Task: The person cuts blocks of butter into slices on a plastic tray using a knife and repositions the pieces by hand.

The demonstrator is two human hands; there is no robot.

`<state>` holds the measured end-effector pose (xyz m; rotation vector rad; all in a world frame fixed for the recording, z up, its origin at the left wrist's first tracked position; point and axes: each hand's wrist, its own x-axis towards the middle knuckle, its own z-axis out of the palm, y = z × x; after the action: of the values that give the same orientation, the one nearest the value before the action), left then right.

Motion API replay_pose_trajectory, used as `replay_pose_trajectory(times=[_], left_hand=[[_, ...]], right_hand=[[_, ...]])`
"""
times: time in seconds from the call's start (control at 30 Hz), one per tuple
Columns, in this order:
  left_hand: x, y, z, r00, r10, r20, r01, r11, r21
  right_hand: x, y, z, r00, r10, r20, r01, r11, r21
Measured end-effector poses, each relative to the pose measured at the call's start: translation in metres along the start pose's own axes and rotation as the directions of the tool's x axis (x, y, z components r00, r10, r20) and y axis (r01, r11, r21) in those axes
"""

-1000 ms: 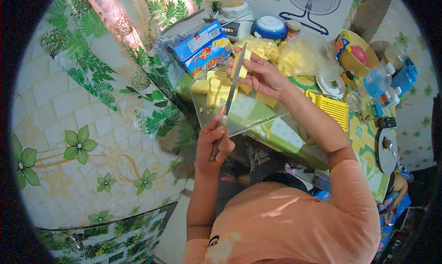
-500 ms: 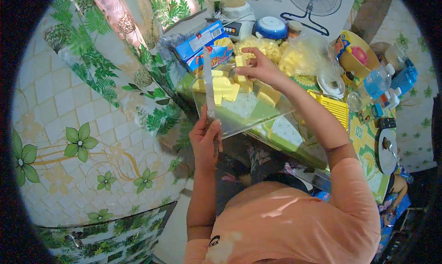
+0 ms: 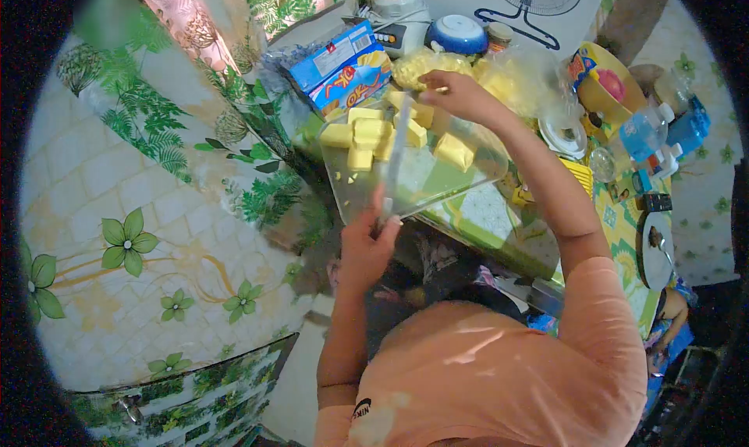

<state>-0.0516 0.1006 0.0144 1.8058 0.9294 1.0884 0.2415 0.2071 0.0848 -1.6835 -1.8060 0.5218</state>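
Note:
My left hand is closed round the handle of a knife; its long pale blade points up across a clear plastic tray. Several pale yellow blocks lie in the tray, mostly bunched on its left side. One yellow block sits apart, farther right. Over the tray's far edge, my right hand has its fingers drawn together, just right of the blade tip. What its fingertips hold is too small to make out.
Behind the tray stand a blue biscuit box, a blue bowl and plastic bags of yellow food. To the right are a yellow basin, a water bottle and a plate with a spoon.
The knife has swung right and now tilts across the blocks. My right hand's fingers, spread around a yellow piece before, have come together and lifted slightly to the right.

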Motion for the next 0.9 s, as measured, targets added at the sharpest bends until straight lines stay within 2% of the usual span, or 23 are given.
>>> replay_pose_trajectory(times=[0.07, 0.17, 0.3, 0.33, 0.43, 0.53, 0.63, 0.73, 0.87, 0.9], left_hand=[[-0.002, 0.033, 0.003, 0.989, -0.051, 0.139, -0.004, 0.93, 0.369], [-0.009, 0.035, 0.023, 0.981, 0.122, 0.149, -0.176, 0.884, 0.434], [-0.009, 0.037, 0.03, 0.969, 0.093, 0.227, -0.21, 0.793, 0.572], [-0.009, 0.037, 0.03, 0.973, 0.092, 0.211, -0.194, 0.824, 0.532], [-0.007, 0.038, 0.027, 0.985, 0.066, 0.159, -0.133, 0.879, 0.457], [-0.003, 0.037, 0.022, 0.994, 0.0, 0.111, -0.051, 0.888, 0.456], [-0.002, 0.036, 0.019, 0.995, -0.04, 0.093, -0.003, 0.91, 0.415], [-0.002, 0.036, 0.017, 0.997, 0.009, 0.081, -0.038, 0.931, 0.362], [-0.006, 0.03, 0.016, 0.996, 0.045, 0.078, -0.069, 0.937, 0.342], [-0.006, 0.03, 0.016, 0.996, 0.04, 0.085, -0.067, 0.937, 0.342]], right_hand=[[-0.014, 0.019, -0.011, 1.0, 0.003, 0.002, -0.003, 1.0, 0.0], [-0.047, 0.033, -0.02, 0.997, 0.07, 0.009, -0.07, 0.997, 0.013], [-0.084, 0.026, -0.026, 0.974, 0.2, 0.108, -0.209, 0.974, 0.085], [-0.091, 0.02, -0.026, 0.965, 0.226, 0.134, -0.239, 0.967, 0.088], [-0.105, -0.002, -0.014, 0.973, 0.22, 0.062, -0.227, 0.962, 0.15], [-0.105, -0.001, 0.005, 0.996, 0.09, 0.0, -0.09, 0.996, 0.012], [-0.093, 0.002, 0.018, 1.0, -0.004, 0.021, 0.006, 0.997, -0.071], [-0.083, -0.007, 0.014, 0.979, 0.204, 0.033, -0.202, 0.978, -0.055], [-0.075, 0.018, 0.015, 0.926, 0.37, 0.08, -0.377, 0.885, 0.273], [-0.075, 0.02, 0.013, 0.907, 0.403, 0.126, -0.422, 0.865, 0.271]])
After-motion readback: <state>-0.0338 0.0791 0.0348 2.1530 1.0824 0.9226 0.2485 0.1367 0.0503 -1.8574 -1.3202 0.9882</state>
